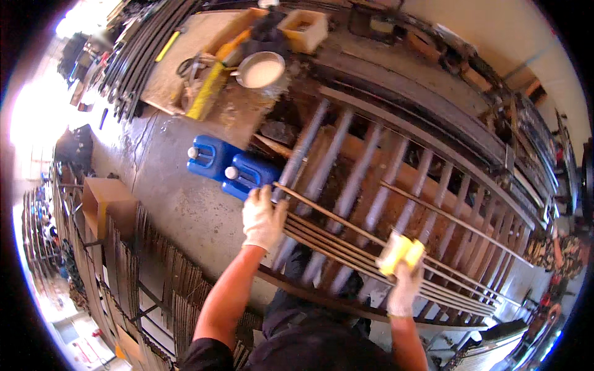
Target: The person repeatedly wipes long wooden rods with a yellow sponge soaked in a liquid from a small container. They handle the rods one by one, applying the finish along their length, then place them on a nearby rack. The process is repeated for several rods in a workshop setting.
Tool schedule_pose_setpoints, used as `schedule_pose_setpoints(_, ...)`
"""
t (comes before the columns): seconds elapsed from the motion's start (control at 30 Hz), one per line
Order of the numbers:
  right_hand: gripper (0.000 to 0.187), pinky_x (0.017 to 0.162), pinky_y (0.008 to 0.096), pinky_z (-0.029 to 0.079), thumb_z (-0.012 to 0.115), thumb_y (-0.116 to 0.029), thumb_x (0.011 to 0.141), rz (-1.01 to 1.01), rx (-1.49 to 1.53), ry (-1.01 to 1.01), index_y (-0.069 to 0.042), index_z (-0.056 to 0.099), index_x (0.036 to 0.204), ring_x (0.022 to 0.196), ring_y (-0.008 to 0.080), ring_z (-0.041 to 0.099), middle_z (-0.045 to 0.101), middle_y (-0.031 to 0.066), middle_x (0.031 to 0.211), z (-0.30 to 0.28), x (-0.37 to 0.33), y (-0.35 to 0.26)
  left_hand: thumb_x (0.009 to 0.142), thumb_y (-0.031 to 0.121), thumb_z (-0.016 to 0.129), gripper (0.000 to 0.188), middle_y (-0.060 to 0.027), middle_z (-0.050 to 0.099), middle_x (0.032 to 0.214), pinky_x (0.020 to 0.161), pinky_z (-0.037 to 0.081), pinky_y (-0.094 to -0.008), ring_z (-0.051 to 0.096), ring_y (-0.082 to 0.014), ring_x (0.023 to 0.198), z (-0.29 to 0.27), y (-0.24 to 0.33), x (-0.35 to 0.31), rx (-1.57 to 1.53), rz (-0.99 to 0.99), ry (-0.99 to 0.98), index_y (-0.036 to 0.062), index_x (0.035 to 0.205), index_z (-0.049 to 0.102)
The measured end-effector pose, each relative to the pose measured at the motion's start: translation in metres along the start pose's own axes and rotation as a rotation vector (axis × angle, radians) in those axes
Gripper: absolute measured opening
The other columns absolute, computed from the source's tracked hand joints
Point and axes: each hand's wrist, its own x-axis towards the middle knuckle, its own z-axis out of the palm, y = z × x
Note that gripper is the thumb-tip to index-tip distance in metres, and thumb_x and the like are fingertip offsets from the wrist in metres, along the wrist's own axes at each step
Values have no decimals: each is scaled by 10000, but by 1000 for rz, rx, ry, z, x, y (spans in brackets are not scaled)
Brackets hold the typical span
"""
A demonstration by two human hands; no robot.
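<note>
My left hand (pixel 262 217), in a pale work glove, closes on the end of a thin brownish rod (pixel 334 216), beside two blue jerrycans. In my right hand (pixel 405 290), also gloved, is a yellow-and-white sponge (pixel 401 253), pressed against that rod farther along. Several similar rods (pixel 337 247) lie side by side nearer my body, across a slatted metal rack (pixel 371 207). Another rod (pixel 455 219) rests apart from them on the far side. The glove and sponge hide part of the rod.
The blue jerrycans (pixel 250 176) stand left of the rack. Behind them, a worktable (pixel 238 117) carries a pot of pale liquid (pixel 262 69), scissors (pixel 184 67) and a yellow bin (pixel 303 31). A cardboard box (pixel 108 204) and bundled metal bars (pixel 173 266) lie leftward.
</note>
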Motion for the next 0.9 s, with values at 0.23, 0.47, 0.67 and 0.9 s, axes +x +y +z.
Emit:
schedule_pose_setpoints(0.23, 555, 1053, 403, 584, 802, -325, 1043, 58, -279, -625, 22, 688, 1461, 1206, 283, 774, 811, 130, 1297, 404, 59, 29, 910, 302, 836, 555, -259, 673, 1305, 977, 595, -572, 699, -481, 1144, -29, -26, 3, -216, 17, -62, 23, 1360, 670)
schedule_pose_setpoints(0.47, 350, 806, 377, 651, 786, -336, 1065, 188, 53, -572, -92, 726, 1309, 883, 201, 740, 762, 53, 1084, 535, 90, 37, 871, 311, 850, 624, -290, 665, 1415, 974, 600, -572, 702, -491, 1168, -20, -37, 9, -223, 68, -109, 13, 1389, 670)
schedule_pose_setpoints(0.67, 261, 847, 333, 566, 670, -258, 1131, -94, -205, -624, -21, 708, 1233, 937, 135, 666, 701, 17, 1062, 350, -31, 15, 1030, 324, 757, 360, -210, 746, 1289, 939, 615, -586, 745, -467, 1116, -11, -61, 8, -367, 48, -33, 133, 1333, 726)
schedule_pose_setpoints(0.9, 434, 954, 410, 609, 717, -305, 1115, 468, -42, -82, 0, 717, 1423, 1036, 244, 746, 770, 96, 1211, 40, -106, 59, 1125, 304, 668, 275, -214, 762, 1243, 992, 593, -541, 727, -456, 1120, 2, -65, 10, -298, 86, -117, 82, 1250, 769)
